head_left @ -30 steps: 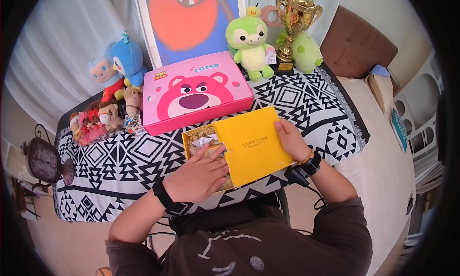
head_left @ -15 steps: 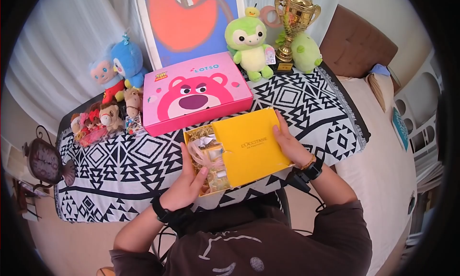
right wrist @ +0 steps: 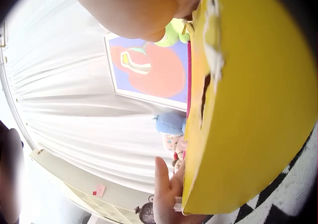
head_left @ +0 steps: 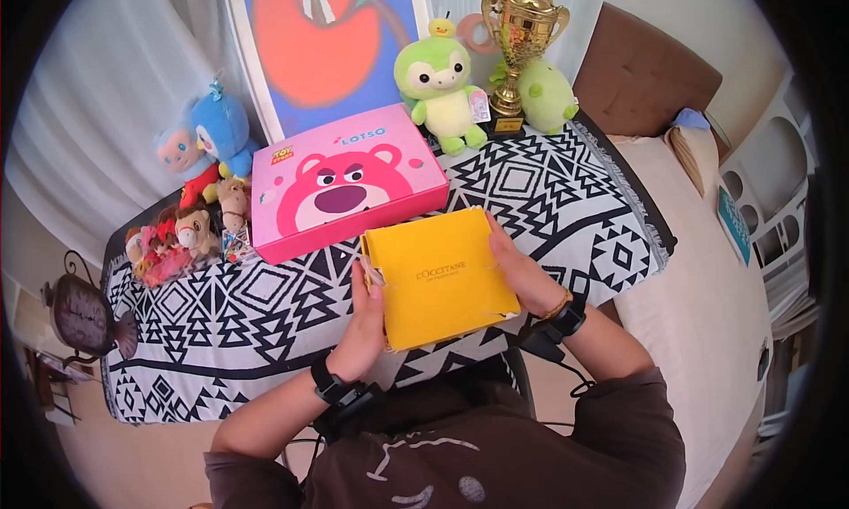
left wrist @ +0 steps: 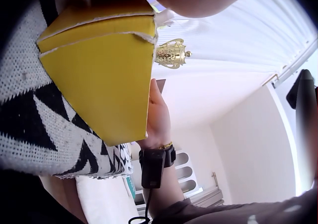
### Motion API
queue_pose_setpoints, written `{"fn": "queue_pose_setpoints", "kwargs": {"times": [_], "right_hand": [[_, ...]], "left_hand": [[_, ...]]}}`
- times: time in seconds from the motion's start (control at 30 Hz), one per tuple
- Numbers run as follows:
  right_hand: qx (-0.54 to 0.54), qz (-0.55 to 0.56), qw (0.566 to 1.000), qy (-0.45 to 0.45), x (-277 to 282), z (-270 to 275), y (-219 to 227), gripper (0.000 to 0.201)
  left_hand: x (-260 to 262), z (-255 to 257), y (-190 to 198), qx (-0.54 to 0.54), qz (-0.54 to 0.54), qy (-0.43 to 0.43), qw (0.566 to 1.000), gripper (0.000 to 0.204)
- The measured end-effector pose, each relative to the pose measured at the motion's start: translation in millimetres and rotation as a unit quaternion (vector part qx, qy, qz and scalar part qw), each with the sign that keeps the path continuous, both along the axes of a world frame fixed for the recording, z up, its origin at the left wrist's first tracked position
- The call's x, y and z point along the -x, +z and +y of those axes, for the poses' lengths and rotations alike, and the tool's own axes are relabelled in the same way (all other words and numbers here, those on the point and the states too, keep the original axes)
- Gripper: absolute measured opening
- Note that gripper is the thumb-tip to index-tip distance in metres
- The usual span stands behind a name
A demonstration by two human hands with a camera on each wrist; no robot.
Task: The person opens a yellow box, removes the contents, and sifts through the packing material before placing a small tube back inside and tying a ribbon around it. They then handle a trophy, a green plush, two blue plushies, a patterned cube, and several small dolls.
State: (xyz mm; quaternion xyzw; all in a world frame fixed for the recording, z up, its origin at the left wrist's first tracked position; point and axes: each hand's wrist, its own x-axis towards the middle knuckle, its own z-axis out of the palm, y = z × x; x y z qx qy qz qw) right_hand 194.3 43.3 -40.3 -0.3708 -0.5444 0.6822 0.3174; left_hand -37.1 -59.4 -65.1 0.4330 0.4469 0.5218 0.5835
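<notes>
A yellow L'Occitane box [head_left: 442, 310] is in front of me, over the patterned cloth, with its cover across the contents. My left hand [head_left: 361, 332] grips its left side, thumb at the upper edge, where a bit of pale material [head_left: 377, 277] sticks out. On the opposite side my right hand [head_left: 523, 275] holds the box's right edge. The lower right corner of the cover is torn. In the left wrist view the box's yellow side [left wrist: 99, 85] has a ragged white edge; in the right wrist view another yellow side [right wrist: 258, 105] shows a torn slit along its edge.
Behind the yellow box lies a pink Lotso box [head_left: 283, 186] on the black-and-white cloth [head_left: 566, 217]. Small plush toys [head_left: 195, 230] and blue plush toys [head_left: 221, 133] sit at left. A green plush [head_left: 440, 89] and a gold trophy [head_left: 522, 36] stand at the back.
The left hand came off the contents, took the box's left side and moved right. The opening with ribbon and shredded filling is now covered. The right hand stays on the right side.
</notes>
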Motion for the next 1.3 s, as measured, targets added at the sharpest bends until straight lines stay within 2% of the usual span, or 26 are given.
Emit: {"fn": "queue_pose_setpoints", "kwargs": {"times": [0.03, 0.13, 0.27, 0.33, 0.4, 0.5, 0.53, 0.57, 0.63, 0.67, 0.73, 0.8, 0.9, 0.97, 1.03, 1.1, 1.17, 1.2, 1.3], "right_hand": [[0.034, 0.025, 0.999, 0.009, -4.2, 2.6, 0.8, 0.062], [0.004, 0.043, 0.999, 0.016, -0.6, -2.8, -10.9, 0.061], [-0.002, -0.003, 0.999, -0.053, -0.3, -14.0, -3.6, 0.064], [-0.012, 0.004, 0.998, -0.065, -11.5, -11.1, 4.0, 0.064], [-0.055, 0.002, 0.995, -0.086, -28.8, -0.7, 17.8, 0.061], [-0.124, 0.071, 0.984, -0.108, -65.2, 30.5, 51.3, 0.056], [-0.117, 0.099, 0.982, -0.109, -72.3, 35.2, 71.2, 0.054], [-0.111, 0.128, 0.979, -0.108, -79.5, 41.6, 88.3, 0.053], [-0.056, 0.15, 0.978, -0.131, -96.0, 67.6, 99.1, 0.049], [-0.054, 0.141, 0.98, -0.133, -104.4, 82.5, 96.3, 0.048], [-0.058, 0.129, 0.981, -0.131, -119.7, 115.0, 82.9, 0.048], [-0.07, 0.025, 0.989, -0.13, -128.2, 137.0, 69.2, 0.047], [-0.055, 0.004, 0.993, -0.105, -130.9, 159.4, 41.5, 0.048], [-0.054, -0.002, 0.994, -0.1, -126.6, 169.3, 21.7, 0.048], [-0.035, -0.099, 0.987, -0.118, -117.5, 167.0, 12.2, 0.048], [-0.057, -0.075, 0.99, -0.106, -124.3, 180.2, -15.2, 0.049], [-0.018, -0.036, 0.995, -0.095, -123.0, 180.4, -11.2, 0.049], [-0.01, -0.037, 0.995, -0.092, -122.7, 179.7, -8.3, 0.049], [-0.015, -0.033, 0.996, -0.081, -121.0, 180.4, 1.7, 0.049]], "left_hand": [[0.8, -0.5, -0.5, -0.001, 0.001, -0.004, 1.0, 0.074], [1.1, 3.5, 2.0, -0.006, -0.049, -0.048, 0.998, 0.072], [-7.8, 9.3, 15.7, 0.014, -0.023, -0.123, 0.992, 0.068], [-14.2, 18.0, 21.4, -0.041, 0.023, -0.135, 0.99, 0.073], [-20.2, 33.9, 23.2, -0.092, 0.077, -0.155, 0.981, 0.076], [-48.4, 60.4, 73.1, -0.095, 0.044, -0.166, 0.981, 0.073], [-60.0, 78.5, 71.6, -0.129, 0.103, -0.096, 0.982, 0.067], [-69.2, 99.1, 72.2, -0.132, 0.101, -0.099, 0.981, 0.067], [-86.9, 134.0, 78.8, -0.092, -0.068, -0.144, 0.983, 0.064], [-98.8, 139.7, 86.7, -0.073, -0.105, -0.135, 0.983, 0.062], [-113.0, 160.2, 73.1, -0.069, -0.116, -0.138, 0.981, 0.062], [-123.9, 170.0, 60.2, -0.026, -0.108, -0.122, 0.986, 0.06], [-134.3, 187.5, 26.7, -0.043, -0.097, -0.098, 0.99, 0.062], [-132.7, 187.4, 25.3, -0.027, -0.116, -0.108, 0.987, 0.063], [-126.8, 193.4, 13.9, 0.043, -0.104, -0.131, 0.985, 0.063], [-130.6, 192.1, 12.5, 0.023, -0.091, -0.114, 0.989, 0.063], [-131.7, 189.4, 17.7, 0.029, -0.097, -0.102, 0.99, 0.063], [-129.1, 193.4, 12.8, 0.031, -0.114, -0.121, 0.986, 0.062], [-129.5, 193.7, 17.4, 0.018, -0.117, -0.11, 0.987, 0.062]]}}
